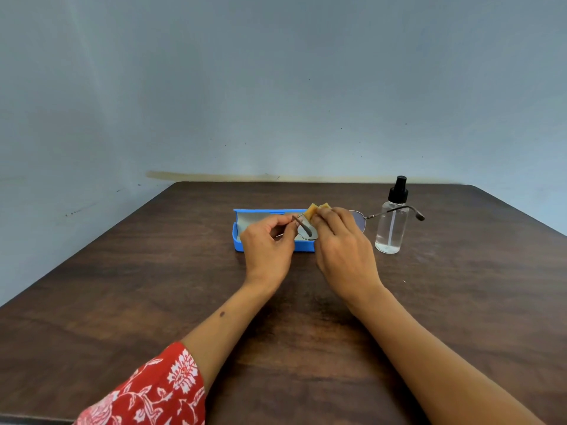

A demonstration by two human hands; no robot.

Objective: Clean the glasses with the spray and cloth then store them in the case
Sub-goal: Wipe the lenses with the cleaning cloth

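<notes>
Nearest, red floral sleeve (159, 391); left hand (268, 243) pinching thin metal-framed glasses (306, 231) steady; right hand (343, 240) fingers (326, 214) pinching small yellow cloth (316, 210) onto lens, centre frame.

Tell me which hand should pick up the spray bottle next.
Right, probably: the spray bottle stands just beyond the right hand, though it holds the cloth. The left hand pinches the glasses.

Two bare forearms enter from the lower frame edge; the left arm carries a red sleeve (147, 394) with white floral print at lower left, and a small dark mark (222, 314) sits above it.
</notes>
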